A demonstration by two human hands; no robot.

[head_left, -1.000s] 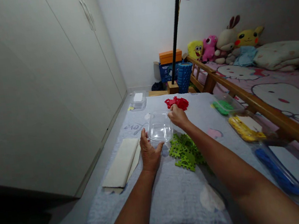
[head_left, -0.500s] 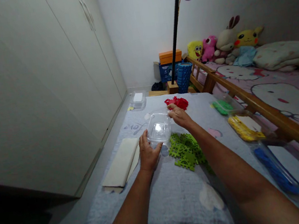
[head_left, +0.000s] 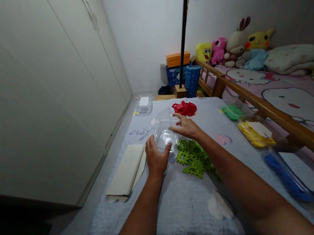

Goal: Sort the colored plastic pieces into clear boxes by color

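Note:
A clear plastic container (head_left: 165, 136) sits in the middle of the cloth-covered table, with a faint see-through flap, probably its lid, behind it. My left hand (head_left: 157, 157) grips its near left side, fingers on the outside and thumb over the near edge. My right hand (head_left: 186, 126) is at its far right side, index finger stretched forward and thumb by the rim; its fingers are apart. Just right of the container lie green jigsaw-edged pieces (head_left: 193, 159) in a loose pile. Beyond my right hand is a heap of red pieces (head_left: 185, 108).
A folded cream sheet (head_left: 127, 171) lies at left. Another clear box (head_left: 144, 104) stands at the far left corner. Along the right edge are boxes of green pieces (head_left: 232, 112), yellow pieces (head_left: 254, 133) and blue pieces (head_left: 285, 179), beside a wooden bed rail (head_left: 280, 123).
My right hand has loosened from the container's far right corner, its index finger now extended and thumb shifted left. My left thumb has moved up over the near edge.

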